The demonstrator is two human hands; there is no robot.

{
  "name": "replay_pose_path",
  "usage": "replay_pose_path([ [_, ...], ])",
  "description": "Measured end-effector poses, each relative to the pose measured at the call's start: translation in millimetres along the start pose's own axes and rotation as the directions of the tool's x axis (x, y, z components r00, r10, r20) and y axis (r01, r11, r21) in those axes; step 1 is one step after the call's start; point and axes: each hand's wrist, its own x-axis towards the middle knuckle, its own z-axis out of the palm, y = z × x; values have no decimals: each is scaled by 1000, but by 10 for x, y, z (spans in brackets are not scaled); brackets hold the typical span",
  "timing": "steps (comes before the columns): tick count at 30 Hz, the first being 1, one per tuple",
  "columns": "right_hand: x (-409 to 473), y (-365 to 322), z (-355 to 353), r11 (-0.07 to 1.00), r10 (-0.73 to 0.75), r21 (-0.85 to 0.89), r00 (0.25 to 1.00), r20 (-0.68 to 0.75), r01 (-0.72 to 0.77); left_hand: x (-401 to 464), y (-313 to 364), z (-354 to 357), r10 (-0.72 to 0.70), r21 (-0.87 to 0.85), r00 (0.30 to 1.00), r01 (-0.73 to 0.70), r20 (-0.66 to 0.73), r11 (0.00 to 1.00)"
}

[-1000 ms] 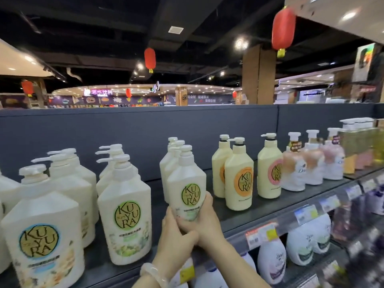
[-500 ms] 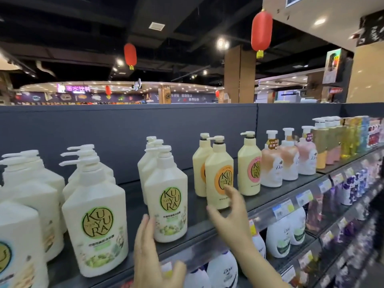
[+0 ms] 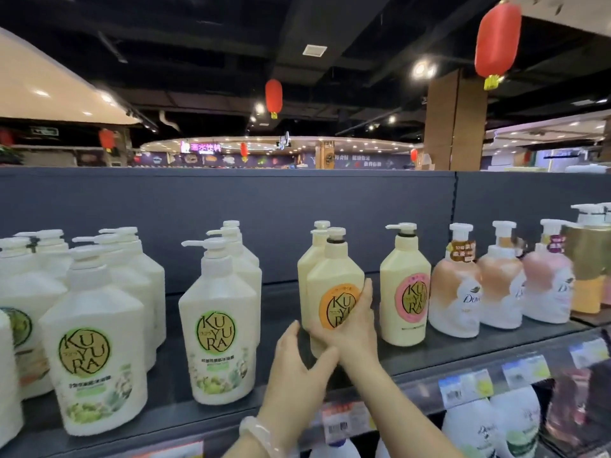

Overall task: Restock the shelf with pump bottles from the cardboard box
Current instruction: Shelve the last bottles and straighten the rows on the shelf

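- Right hand (image 3: 350, 328): fingers wrapped over the orange-label bottle (image 3: 334, 285), upright on the shelf (image 3: 429, 355).
- Left hand (image 3: 294, 365): fingers spread loosely, tips at the bottle's lower left; contact unclear.

Bare shelf (image 3: 284, 312) lies open between the green-label bottle row (image 3: 222, 328) and the orange-label bottle (image 3: 334, 285); the pink-label bottle (image 3: 405, 289) stands just right, leaving a narrow gap.

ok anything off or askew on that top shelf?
One thing: the front orange-label bottle, which both hands are on, shows a dark ring under its pump head, and no nozzle is visible. The pink-label bottle beside it has its nozzle pointing left. No spills or toppled bottles are visible.
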Motion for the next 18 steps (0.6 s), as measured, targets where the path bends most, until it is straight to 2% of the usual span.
replay_pose_path([
  [2,-30,20,-41,1000,-19,-16,999,32,20,173,19,113,-66,-129,997,61,-38,990],
  [6,-147,57,-132,998,-61,6,995,78,61,289,21,246,-69,-270,997,63,-15,961],
  [9,-231,91,-245,994,-91,76,981,171,79,300,-5,255,-60,-275,998,55,-9,960],
  [13,-212,226,-646,950,-124,312,908,400,-7,307,17,168,-81,-236,994,96,75,967],
  [15,-116,238,-872,929,-174,369,918,357,33,319,20,137,-85,-205,991,105,107,973],
  [18,106,67,-1055,897,-285,403,933,219,180,330,13,126,-84,-190,989,106,121,976],
])
